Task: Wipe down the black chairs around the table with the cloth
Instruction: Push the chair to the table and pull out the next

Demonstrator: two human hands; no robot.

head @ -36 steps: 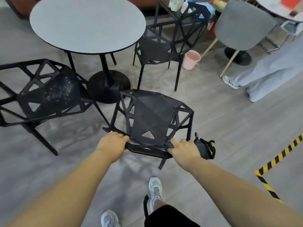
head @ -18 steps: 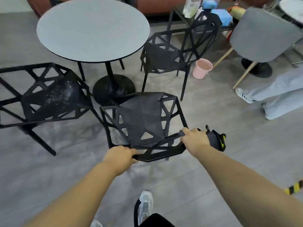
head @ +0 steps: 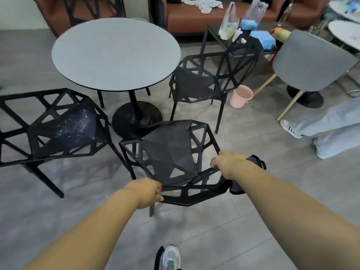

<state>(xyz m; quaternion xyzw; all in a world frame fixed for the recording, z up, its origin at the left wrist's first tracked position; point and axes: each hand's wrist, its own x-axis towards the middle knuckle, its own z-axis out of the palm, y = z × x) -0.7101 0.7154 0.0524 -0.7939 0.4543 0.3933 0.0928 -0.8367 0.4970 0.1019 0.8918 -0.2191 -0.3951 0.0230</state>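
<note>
Grey floor (head: 204, 230), left hand (head: 143, 191) and right hand (head: 228, 165) gripping black chair (head: 171, 152)

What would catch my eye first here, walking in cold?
In the middle foreground, the left grip and right grip hold the nearest black chair by its frame, with a dark cloth bunched under the right one. To its left, the speckled black chair shows white specks on its seat, near the round grey table.

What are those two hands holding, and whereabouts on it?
The nearest black chair, by its back frame: the left hand grips the frame's left end, the right hand its right side, with a dark cloth bunched in the same grip.
</note>
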